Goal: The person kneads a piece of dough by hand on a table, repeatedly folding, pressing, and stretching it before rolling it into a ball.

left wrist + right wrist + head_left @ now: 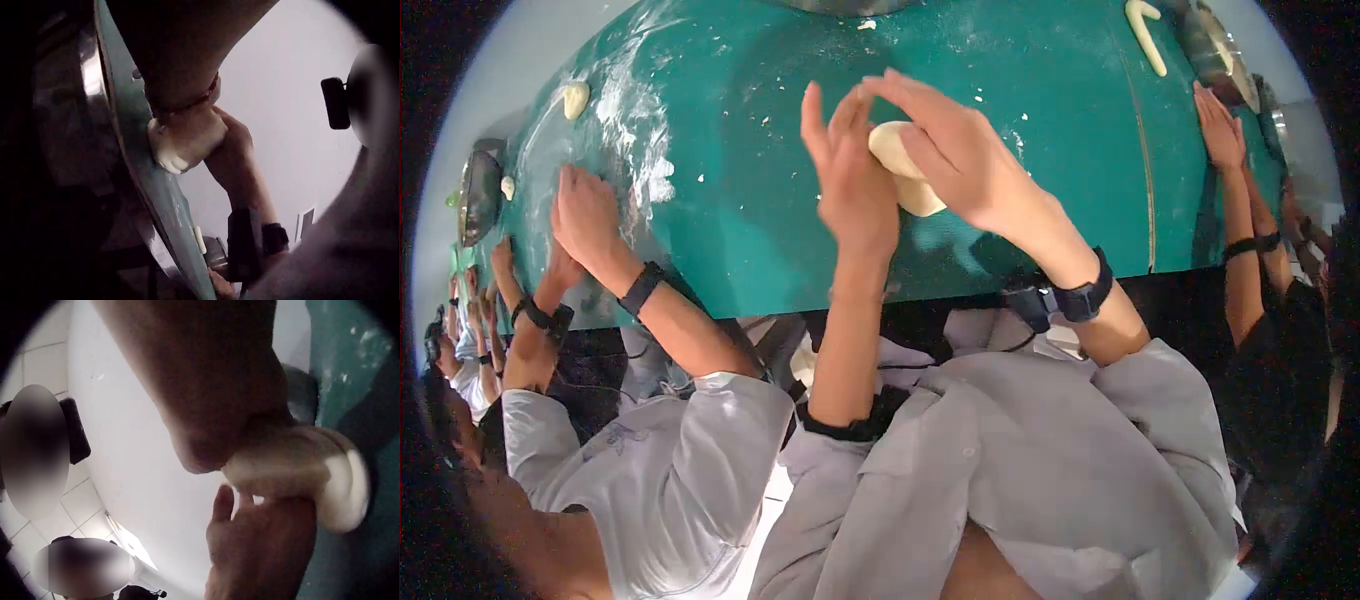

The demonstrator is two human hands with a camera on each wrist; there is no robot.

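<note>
A thick, pale piece of dough (921,198) is held between my two hands, raised over the green table (770,230). My left hand (858,190) is on its left side, fingers pointing up and mostly straight. From the right, my right hand (965,155) grips the dough, its thumb lying across it and its fingers reaching over to the left fingertips. In the right wrist view the dough (347,481) bulges out past the hands in a rounded fold. The left wrist view has its folded edge (169,156) close over the table. The palms hide part of it.
White flour (635,130) is smeared at the left, near a small dough lump (576,100). A dough strip (1145,38) lies at the far right beside a metal bowl (1222,55). Another person's hands (588,215) are close on my left; more hands (1222,130) rest at the right.
</note>
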